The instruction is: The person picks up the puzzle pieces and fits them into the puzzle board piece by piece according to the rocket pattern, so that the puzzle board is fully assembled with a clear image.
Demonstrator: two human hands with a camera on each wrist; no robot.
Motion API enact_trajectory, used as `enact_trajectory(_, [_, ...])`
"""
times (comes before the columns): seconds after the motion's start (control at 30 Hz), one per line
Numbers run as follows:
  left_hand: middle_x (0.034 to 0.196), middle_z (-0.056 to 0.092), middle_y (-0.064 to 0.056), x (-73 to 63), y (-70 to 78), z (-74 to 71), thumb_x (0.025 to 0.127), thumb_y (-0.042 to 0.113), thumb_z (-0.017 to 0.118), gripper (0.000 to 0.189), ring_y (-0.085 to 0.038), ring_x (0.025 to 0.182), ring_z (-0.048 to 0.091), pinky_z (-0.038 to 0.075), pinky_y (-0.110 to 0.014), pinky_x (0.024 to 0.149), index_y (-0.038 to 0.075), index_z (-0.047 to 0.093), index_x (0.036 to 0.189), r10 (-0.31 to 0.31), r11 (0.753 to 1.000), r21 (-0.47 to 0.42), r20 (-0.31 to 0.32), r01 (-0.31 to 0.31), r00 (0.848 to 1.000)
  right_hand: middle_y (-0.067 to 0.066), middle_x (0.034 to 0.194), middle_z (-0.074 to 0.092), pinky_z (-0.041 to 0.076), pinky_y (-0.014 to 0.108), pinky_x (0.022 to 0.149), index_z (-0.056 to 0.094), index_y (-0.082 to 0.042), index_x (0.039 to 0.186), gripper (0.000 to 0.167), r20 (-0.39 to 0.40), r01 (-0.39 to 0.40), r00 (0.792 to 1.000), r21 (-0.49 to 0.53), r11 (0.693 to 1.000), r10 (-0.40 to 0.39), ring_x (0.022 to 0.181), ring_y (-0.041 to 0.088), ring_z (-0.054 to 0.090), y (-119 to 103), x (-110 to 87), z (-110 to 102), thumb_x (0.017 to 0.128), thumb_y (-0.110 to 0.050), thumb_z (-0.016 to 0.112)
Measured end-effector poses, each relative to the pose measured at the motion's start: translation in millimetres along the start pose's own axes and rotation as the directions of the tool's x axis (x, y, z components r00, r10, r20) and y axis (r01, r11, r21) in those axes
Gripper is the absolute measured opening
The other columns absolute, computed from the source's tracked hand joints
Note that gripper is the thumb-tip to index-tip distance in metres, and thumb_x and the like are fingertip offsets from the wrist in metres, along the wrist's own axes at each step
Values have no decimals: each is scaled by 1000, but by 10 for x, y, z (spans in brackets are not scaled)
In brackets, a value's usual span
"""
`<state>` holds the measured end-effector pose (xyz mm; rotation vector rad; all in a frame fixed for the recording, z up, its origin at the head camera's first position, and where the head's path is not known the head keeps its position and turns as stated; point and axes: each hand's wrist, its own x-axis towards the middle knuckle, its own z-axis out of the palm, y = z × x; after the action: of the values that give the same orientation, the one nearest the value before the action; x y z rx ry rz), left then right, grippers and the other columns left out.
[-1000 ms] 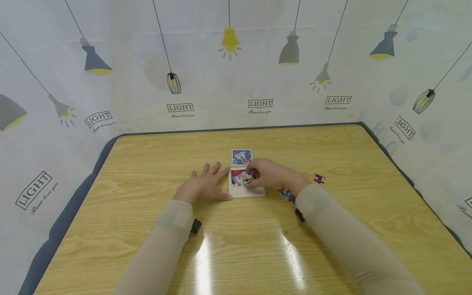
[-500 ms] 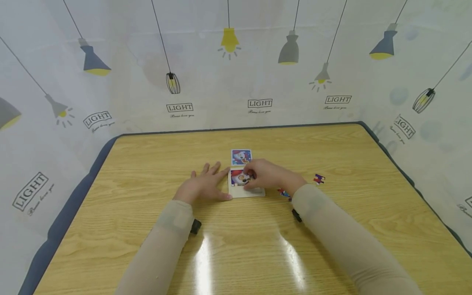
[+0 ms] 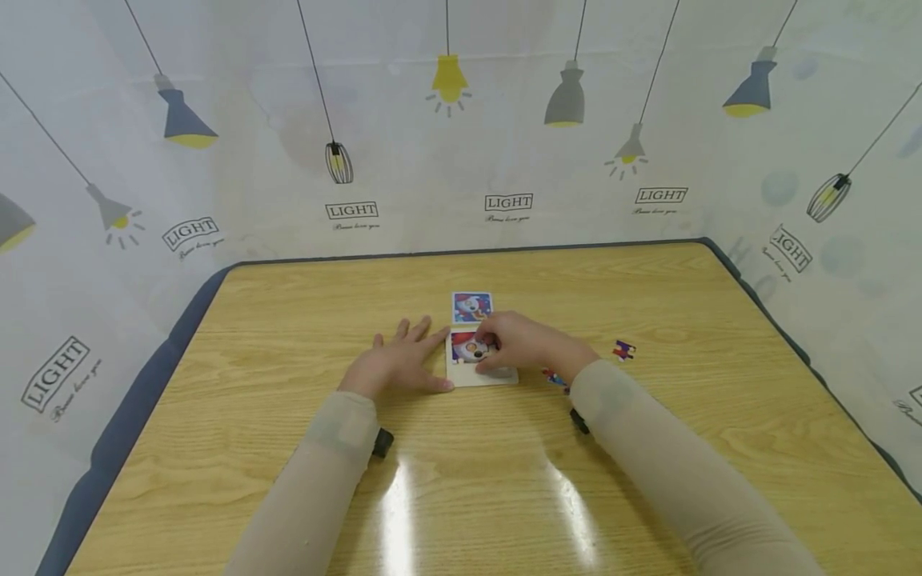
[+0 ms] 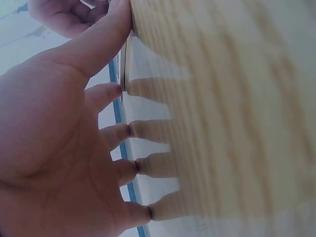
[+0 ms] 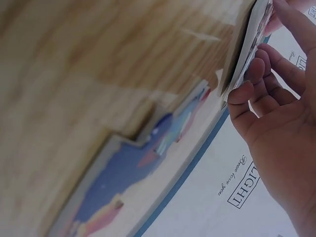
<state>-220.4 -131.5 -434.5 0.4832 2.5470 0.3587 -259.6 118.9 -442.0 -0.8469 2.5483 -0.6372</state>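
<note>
A jigsaw board (image 3: 484, 377) lies on the table, its upper part filled with a picture of a white-faced character with red on its head. My left hand (image 3: 398, 362) rests flat beside it, fingers spread, with the thumb and index finger at the board's left edge. Over the board's right half, my right hand (image 3: 524, 344) pinches a puzzle piece (image 3: 483, 354) between thumb and curled index finger, close against the assembled picture. The hand largely covers this piece. Just beyond the board is a matching picture card (image 3: 471, 307).
Loose puzzle pieces (image 3: 554, 376) lie right of the board, partly hidden by the right wrist; they loom large in the right wrist view. Another loose piece (image 3: 623, 350) is farther right. A printed fabric wall (image 3: 418, 160) rises behind the wooden table (image 3: 324, 304).
The right hand has shifted slightly left, bringing the pinched piece closer to the assembled picture, so less of the piece shows. The left hand has stayed in place.
</note>
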Motion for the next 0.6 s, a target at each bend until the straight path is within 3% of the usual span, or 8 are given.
enact_trajectory(0.27, [182, -4, -9, 13, -2, 13, 97, 66, 66, 98, -46, 166, -9, 0, -80, 127, 32, 13, 173, -3, 1000, 17, -12, 3, 1000, 4, 107, 69, 56, 31, 80, 72, -9, 119, 27, -13, 4, 1000, -6, 1000, -4, 91, 16, 61, 8, -8, 2, 100, -28, 76])
enact_trajectory(0.6, [182, -4, -9, 23, -4, 11, 94, 70, 67, 102, -47, 166, -9, -3, -82, 125, 33, 14, 173, 2, 1000, -10, -4, -3, 1000, 4, 106, 71, 57, 30, 80, 74, -9, 118, 25, 5, -7, 1000, 2, 1000, 7, 90, 15, 62, 0, -9, -7, 101, -27, 75])
